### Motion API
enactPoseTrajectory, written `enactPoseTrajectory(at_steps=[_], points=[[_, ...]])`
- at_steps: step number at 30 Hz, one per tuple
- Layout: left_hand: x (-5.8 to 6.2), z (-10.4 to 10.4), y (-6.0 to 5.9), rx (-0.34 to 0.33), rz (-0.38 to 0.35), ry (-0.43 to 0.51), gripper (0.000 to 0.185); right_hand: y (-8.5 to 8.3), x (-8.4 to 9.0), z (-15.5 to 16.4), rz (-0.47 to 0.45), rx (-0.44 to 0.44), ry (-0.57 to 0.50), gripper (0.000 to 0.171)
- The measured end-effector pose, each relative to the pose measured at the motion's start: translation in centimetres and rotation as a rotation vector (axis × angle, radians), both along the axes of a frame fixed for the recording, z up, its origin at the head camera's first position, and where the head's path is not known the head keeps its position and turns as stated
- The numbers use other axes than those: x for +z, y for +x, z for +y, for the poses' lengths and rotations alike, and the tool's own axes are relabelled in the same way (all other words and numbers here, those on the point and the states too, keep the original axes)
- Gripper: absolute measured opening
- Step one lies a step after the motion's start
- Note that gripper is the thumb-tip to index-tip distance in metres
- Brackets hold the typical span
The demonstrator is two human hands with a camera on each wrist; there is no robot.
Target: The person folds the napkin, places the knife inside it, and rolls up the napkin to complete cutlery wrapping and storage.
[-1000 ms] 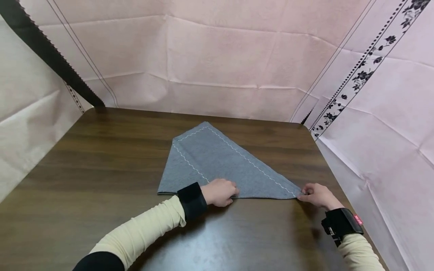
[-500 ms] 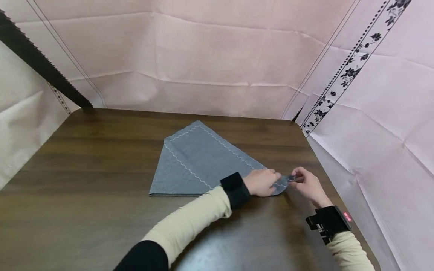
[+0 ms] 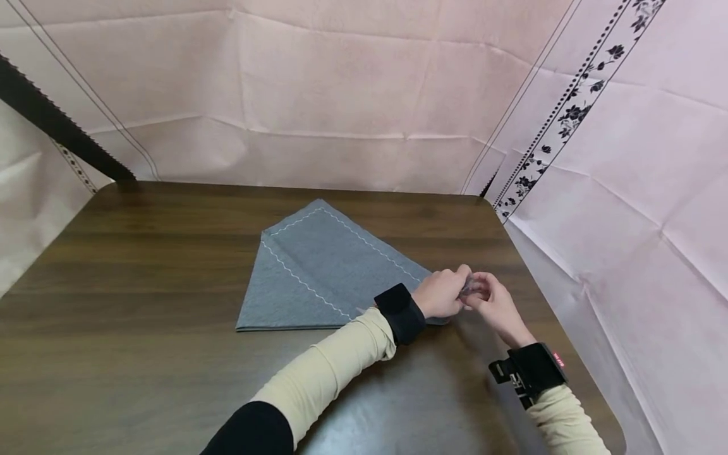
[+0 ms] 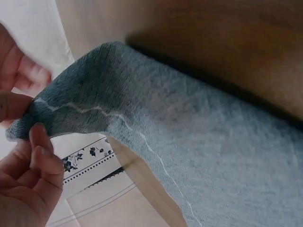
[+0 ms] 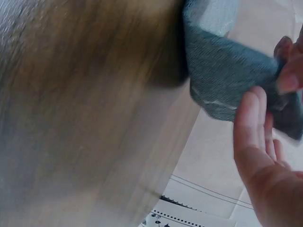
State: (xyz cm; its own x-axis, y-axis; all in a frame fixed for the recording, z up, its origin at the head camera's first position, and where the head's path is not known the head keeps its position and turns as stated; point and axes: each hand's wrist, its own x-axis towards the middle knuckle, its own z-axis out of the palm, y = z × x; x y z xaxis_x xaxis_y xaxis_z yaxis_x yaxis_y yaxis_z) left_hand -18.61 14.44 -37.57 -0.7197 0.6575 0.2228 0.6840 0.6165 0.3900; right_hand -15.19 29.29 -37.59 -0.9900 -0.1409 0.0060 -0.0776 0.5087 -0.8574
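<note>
A grey cloth (image 3: pixel 318 272) folded into a triangle lies on a dark wooden worktop (image 3: pixel 142 303), with pale pink sheeting (image 3: pixel 341 95) hung close behind it and along both sides; the sheet on the right carries a black floral border (image 3: pixel 574 114) and the one on the left a dark saw-toothed band (image 3: pixel 57 126). Nothing else lies on the wood, and only the two forearms in cream sleeves cross the near part of the surface. The cloth's long folded edge runs left to right along the side nearest the person, its apex points away toward the back sheeting, and white zigzag stitching follows the two slanting edges. The left corner rests flat, while the right corner is lifted clear of the worktop, where both hands meet. The left hand (image 3: pixel 440 294) has its fingers (image 4: pixel 40 151) curled and pinching the tip of that raised corner, as the left wrist view shows. The right hand (image 3: pixel 491 300) closes its thumb and fingers (image 5: pixel 255 123) on the same tip from the other side, the two hands touching or nearly so. The right wrist view is blurred, yet the cloth shows bent upward between the fingertips. Each wrist wears a black strap.
</note>
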Motion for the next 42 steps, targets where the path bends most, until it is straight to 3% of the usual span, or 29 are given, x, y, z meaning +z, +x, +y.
enactPoseTrajectory(at_steps=[3, 6, 9, 14, 19, 27, 42], points=[[0.2, -0.5, 0.0, 0.016, -0.009, 0.003, 0.043, 0.1, -0.4, -0.3, -0.032, 0.037, 0.136, 0.032], [0.4, -1.0, -0.1, 0.033, 0.000, 0.028, 0.028, 0.2, -1.1, -1.1, -0.023, 0.103, 0.296, 0.018], [0.6, -1.5, -0.1, 0.031, 0.020, 0.085, 0.015, 0.2, -1.8, -2.1, 0.021, 0.144, 0.400, 0.021], [1.3, -2.4, 0.1, -0.013, 0.069, 0.170, 0.014, 0.1, -2.3, -3.3, 0.045, 0.107, 0.508, 0.022], [2.4, -3.8, 0.5, -0.014, 0.093, 0.202, 0.014, -0.1, -2.3, -3.9, -0.008, 0.098, 0.551, 0.031], [3.6, -6.2, 1.1, -0.035, 0.082, 0.277, 0.016, -0.2, -2.2, -5.2, -0.002, 0.146, 0.553, 0.035], [4.9, -11.3, 1.6, 0.048, 0.129, 0.341, 0.015, -0.6, -2.2, -7.9, 0.031, 0.192, 0.619, 0.023]])
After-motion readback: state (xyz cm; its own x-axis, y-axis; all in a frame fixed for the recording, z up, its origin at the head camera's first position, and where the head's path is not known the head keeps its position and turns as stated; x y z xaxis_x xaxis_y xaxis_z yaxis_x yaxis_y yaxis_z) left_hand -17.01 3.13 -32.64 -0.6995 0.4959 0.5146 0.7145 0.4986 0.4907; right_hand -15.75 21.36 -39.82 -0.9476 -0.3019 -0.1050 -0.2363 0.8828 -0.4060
